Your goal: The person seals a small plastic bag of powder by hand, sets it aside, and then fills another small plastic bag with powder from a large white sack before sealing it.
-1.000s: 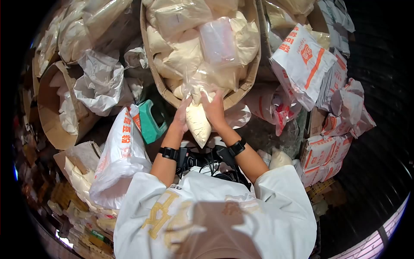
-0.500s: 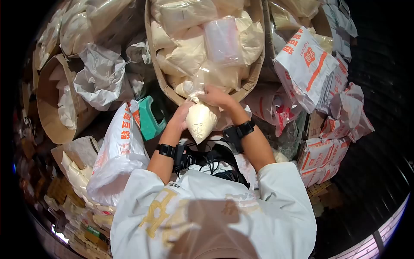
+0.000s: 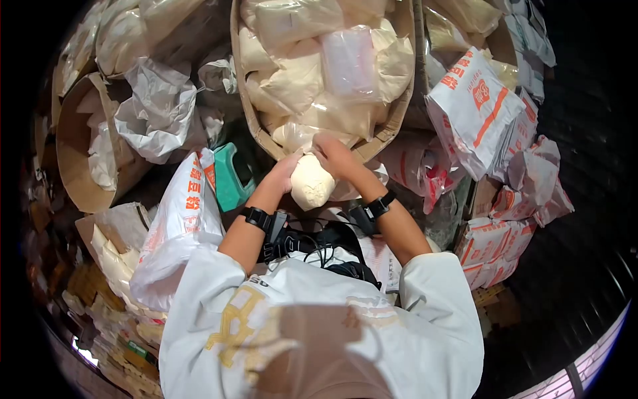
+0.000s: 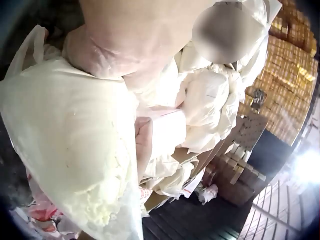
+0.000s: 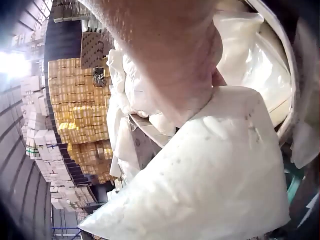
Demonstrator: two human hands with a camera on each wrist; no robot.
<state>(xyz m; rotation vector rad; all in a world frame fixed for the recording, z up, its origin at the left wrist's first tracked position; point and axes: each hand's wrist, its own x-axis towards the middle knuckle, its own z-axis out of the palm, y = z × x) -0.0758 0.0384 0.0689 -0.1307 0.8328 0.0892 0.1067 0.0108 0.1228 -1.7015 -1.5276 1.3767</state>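
A clear plastic bag of pale cream powder (image 3: pixel 312 183) hangs between both hands at the near rim of a cardboard drum. My left hand (image 3: pixel 287 171) grips its gathered top from the left. On the other side, my right hand (image 3: pixel 332 154) holds the same neck, fingers curled in at the top. The bag's full lower part bulges toward my body. In the left wrist view, the powder bag (image 4: pixel 70 130) fills the lower left, with loose clumps near its bottom corner. The right wrist view shows the bag's smooth wide side (image 5: pixel 210 165); the fingertips are hidden there.
The cardboard drum (image 3: pixel 392 136) ahead holds several similar powder bags and a stack of clear plastic bags (image 3: pixel 350 63). At left are a green plastic container (image 3: pixel 229 186) and a printed white sack (image 3: pixel 179 219). Printed white and red sacks (image 3: pixel 475 110) are piled at right.
The right hand has moved in over the bag's neck, its forearm turning outward. The bag, long and pointed before, now looks shorter and rounder. The head view has shifted slightly.
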